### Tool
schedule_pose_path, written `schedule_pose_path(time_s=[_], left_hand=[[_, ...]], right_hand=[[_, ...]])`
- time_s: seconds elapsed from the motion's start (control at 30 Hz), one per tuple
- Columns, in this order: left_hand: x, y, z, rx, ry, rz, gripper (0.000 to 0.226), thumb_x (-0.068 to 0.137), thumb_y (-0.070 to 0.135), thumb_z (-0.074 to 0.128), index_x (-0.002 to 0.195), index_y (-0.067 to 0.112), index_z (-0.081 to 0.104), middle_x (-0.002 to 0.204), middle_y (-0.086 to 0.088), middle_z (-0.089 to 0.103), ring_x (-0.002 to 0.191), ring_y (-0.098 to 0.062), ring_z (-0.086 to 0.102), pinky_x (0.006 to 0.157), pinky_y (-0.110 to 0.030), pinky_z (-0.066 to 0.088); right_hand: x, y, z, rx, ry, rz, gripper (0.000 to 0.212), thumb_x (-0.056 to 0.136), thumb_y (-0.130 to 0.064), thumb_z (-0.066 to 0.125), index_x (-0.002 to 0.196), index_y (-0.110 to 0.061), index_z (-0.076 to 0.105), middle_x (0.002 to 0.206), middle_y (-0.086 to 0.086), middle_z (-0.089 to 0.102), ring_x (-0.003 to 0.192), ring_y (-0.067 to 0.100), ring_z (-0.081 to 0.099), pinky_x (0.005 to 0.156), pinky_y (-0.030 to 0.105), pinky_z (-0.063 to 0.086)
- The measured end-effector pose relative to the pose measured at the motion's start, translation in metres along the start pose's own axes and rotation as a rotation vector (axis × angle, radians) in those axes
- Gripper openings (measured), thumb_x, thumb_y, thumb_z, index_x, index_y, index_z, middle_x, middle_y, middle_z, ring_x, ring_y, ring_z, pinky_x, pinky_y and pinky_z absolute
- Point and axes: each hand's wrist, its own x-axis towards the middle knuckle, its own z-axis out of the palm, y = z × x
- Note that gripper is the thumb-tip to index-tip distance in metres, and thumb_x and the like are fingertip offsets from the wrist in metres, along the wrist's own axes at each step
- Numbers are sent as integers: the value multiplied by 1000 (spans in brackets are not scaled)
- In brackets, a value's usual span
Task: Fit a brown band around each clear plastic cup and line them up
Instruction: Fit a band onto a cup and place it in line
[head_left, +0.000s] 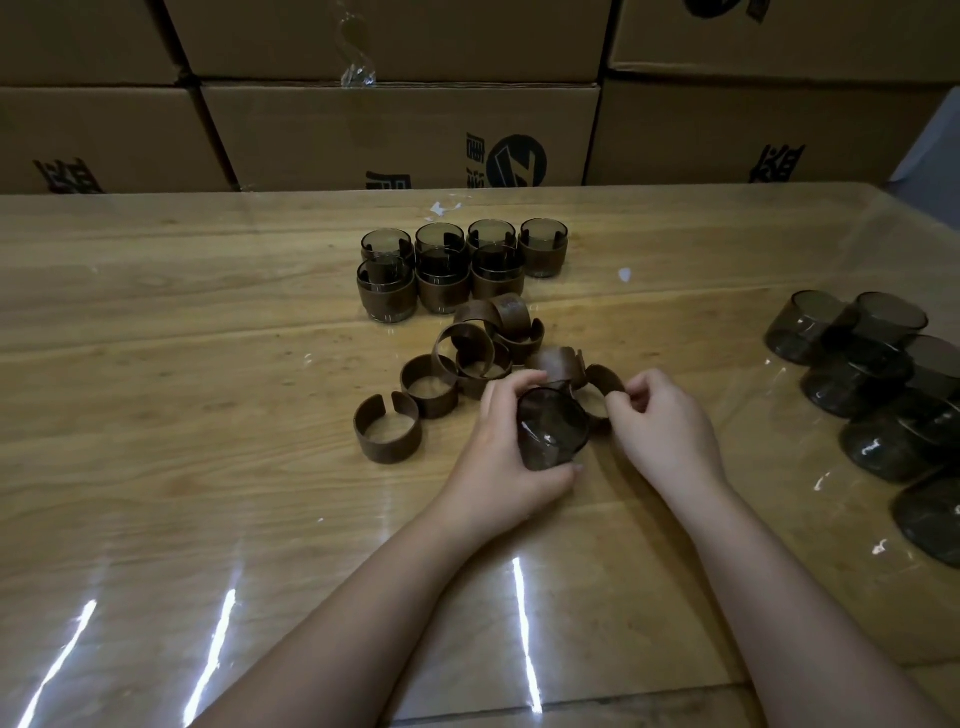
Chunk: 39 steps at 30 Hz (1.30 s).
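left hand (496, 462) clasps a bare cup (553, 434), right hand (662, 428) pinches a band (601, 375); best to spread its gap before sliding on.

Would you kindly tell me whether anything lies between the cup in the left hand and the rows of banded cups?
Yes: the pile of loose brown bands lies on the table between the held cup in the left hand and the banded cups.

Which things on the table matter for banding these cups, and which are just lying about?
Job: cup in the left hand; band pinched by the right hand; loose bands; bare cups; banded cups.
Lying about: cardboard boxes; plastic scraps.
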Motion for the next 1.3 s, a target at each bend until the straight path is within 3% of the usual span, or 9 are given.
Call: schedule_pose_path(time_s=[0.23, 0.37, 0.57, 0.77, 0.87, 0.97, 1.07, 1.17, 1.3], left_hand=[[-1, 2, -2, 6, 15, -64, 75, 73, 32, 82, 128, 44, 34, 121, 33, 34, 111, 12, 42, 87, 2, 32], [-2, 3, 0, 39, 2, -80, 79, 74, 36, 81, 137, 38, 34, 129, 22, 37, 119, 3, 39, 94, -6, 32], [-2, 5, 0, 53, 14, -98, 79, 74, 35, 81, 138, 34, 34, 139, 11, 43, 125, -4, 43, 105, -24, 39], [-2, 4, 0, 51, 4, -97, 79, 75, 33, 81, 138, 34, 34, 136, 15, 38, 118, 3, 41, 91, -2, 32], [-3, 5, 1, 60, -3, -86, 78, 76, 34, 80, 138, 35, 33, 132, 19, 37, 115, 6, 40, 87, 1, 31], [-3, 6, 0, 64, -6, -81, 78, 76, 35, 79, 138, 36, 33, 134, 17, 42, 120, 0, 42, 95, -11, 37], [-3, 7, -1, 58, -12, -76, 78, 75, 32, 81, 137, 37, 34, 135, 17, 46, 125, -3, 45, 103, -22, 40], [-2, 5, -1, 48, -14, -47, 78, 74, 26, 82, 136, 37, 37, 150, 16, 36, 134, -1, 37, 109, -19, 33], [-1, 3, 0, 29, 5, -52, 77, 73, 27, 82, 135, 34, 38, 150, 12, 35, 134, -2, 37, 110, -20, 34]], right_hand=[[1, -1, 1, 308, 23, 84, 8, 93, -28, 52, 87, -22, 51, 82, 1, 65, 67, 18, 65, 59, 34, 53], [1, -2, -1, 553, -19, 148, 6, 93, -28, 54, 88, -24, 56, 86, 1, 64, 65, 11, 58, 56, 25, 42], [0, -6, -6, 686, -95, 185, 20, 91, -35, 57, 81, -19, 59, 84, -1, 60, 84, 16, 55, 69, 31, 42], [1, -7, -10, 774, -107, 247, 23, 90, -31, 58, 85, -9, 62, 84, 3, 60, 84, 19, 55, 67, 32, 40], [0, -8, -10, 801, -96, 268, 18, 88, -30, 57, 77, -20, 66, 79, -2, 65, 83, 17, 58, 68, 32, 42], [2, -7, -11, 787, -102, 294, 22, 88, -30, 57, 70, -22, 65, 67, -7, 61, 75, 15, 55, 65, 30, 42], [4, -4, -10, 696, -125, 290, 19, 90, -31, 56, 78, -19, 64, 75, -1, 59, 76, 15, 56, 66, 32, 45], [2, -2, -6, 545, -70, 156, 28, 92, -37, 54, 71, -19, 54, 66, -4, 52, 63, 8, 49, 59, 30, 39], [3, -4, -8, 763, -126, 203, 23, 93, -33, 54, 76, -18, 55, 59, -7, 50, 49, 4, 45, 42, 15, 34]])
